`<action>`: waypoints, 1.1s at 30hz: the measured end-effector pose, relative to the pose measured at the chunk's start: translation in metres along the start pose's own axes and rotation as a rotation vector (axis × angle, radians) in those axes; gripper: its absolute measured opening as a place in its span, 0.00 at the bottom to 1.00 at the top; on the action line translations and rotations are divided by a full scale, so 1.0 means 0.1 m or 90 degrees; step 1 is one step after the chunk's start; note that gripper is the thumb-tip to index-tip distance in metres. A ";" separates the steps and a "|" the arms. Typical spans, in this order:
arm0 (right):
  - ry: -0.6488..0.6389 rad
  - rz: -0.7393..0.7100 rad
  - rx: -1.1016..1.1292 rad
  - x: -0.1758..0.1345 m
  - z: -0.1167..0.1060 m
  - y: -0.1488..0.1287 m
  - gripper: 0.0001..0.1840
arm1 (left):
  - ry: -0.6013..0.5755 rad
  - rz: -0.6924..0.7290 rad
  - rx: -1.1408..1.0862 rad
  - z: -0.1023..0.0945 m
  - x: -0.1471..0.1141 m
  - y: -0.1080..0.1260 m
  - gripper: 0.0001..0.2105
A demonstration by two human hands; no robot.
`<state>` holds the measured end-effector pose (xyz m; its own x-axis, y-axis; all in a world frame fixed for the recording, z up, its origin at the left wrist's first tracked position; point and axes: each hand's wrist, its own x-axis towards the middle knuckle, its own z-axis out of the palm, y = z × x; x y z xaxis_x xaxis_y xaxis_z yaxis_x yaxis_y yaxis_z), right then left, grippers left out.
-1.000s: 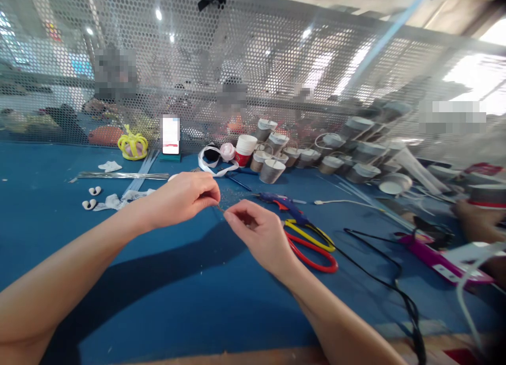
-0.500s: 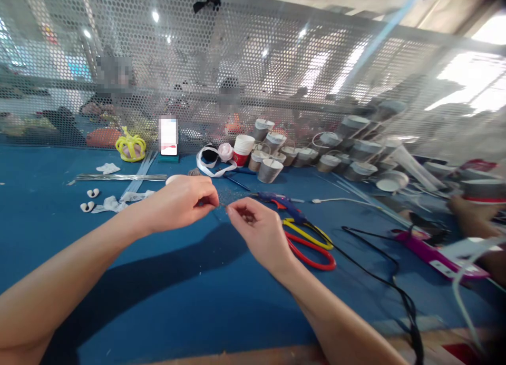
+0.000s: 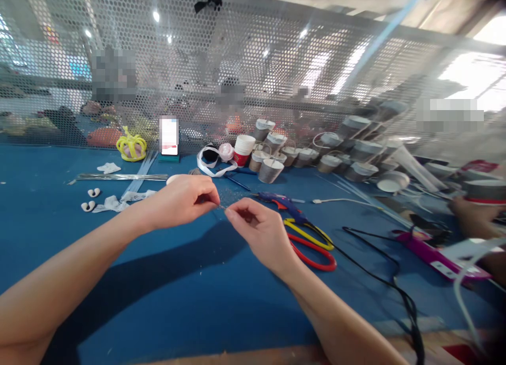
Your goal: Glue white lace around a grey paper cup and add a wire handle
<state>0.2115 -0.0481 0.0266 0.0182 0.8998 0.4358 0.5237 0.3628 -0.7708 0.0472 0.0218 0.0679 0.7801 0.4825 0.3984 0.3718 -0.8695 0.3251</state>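
My left hand [image 3: 185,200] is closed in a pinch above the middle of the blue table. Facing it, my right hand [image 3: 261,230] is also closed, thumb pressed against the fingertips. A thin wire-like strand [image 3: 222,207] spans the small gap between both sets of fingertips; its exact kind is too small to make out. Just right of my right hand lie scissors with one red and one yellow handle [image 3: 312,252], and a blue glue gun [image 3: 282,201] rests above them. White lace pieces [image 3: 113,204] lie beyond my left forearm.
Thin metal wires [image 3: 122,177], a yellow crown-like piece [image 3: 132,146] and a phone [image 3: 169,137] stand or lie at the back left. Grey small buckets [image 3: 271,170] and paper cups [image 3: 243,146] crowd the back. At right are a purple power strip [image 3: 438,254], black cables and another person's hand [image 3: 470,215].
My fingertips are slightly farther apart, and more of the thin strand shows between them. The fingers of my right hand have shifted a little; the table items stay put.
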 end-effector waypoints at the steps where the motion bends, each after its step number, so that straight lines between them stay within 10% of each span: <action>1: 0.006 0.015 0.023 0.00 0.00 0.00 0.07 | 0.007 -0.006 -0.017 0.02 0.00 0.00 0.05; 8: 0.063 0.064 0.074 0.02 0.02 0.02 0.09 | 0.055 -0.005 -0.034 0.09 0.00 0.01 0.06; 14: 0.079 -0.074 -0.125 0.02 0.01 0.05 0.07 | 0.037 0.089 0.080 0.07 -0.02 0.02 0.06; 23: -0.062 -0.200 -0.241 0.01 -0.02 0.02 0.08 | -0.044 0.083 0.090 0.04 -0.01 0.00 0.07; 33: -0.049 0.010 0.054 0.02 -0.03 -0.05 0.06 | -0.058 -0.114 -0.250 0.08 0.03 -0.14 0.08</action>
<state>0.2115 -0.0488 0.0323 -0.0412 0.9202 0.3893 0.4496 0.3650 -0.8153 0.0483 0.0340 0.0577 0.7682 0.5955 0.2351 0.2991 -0.6585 0.6906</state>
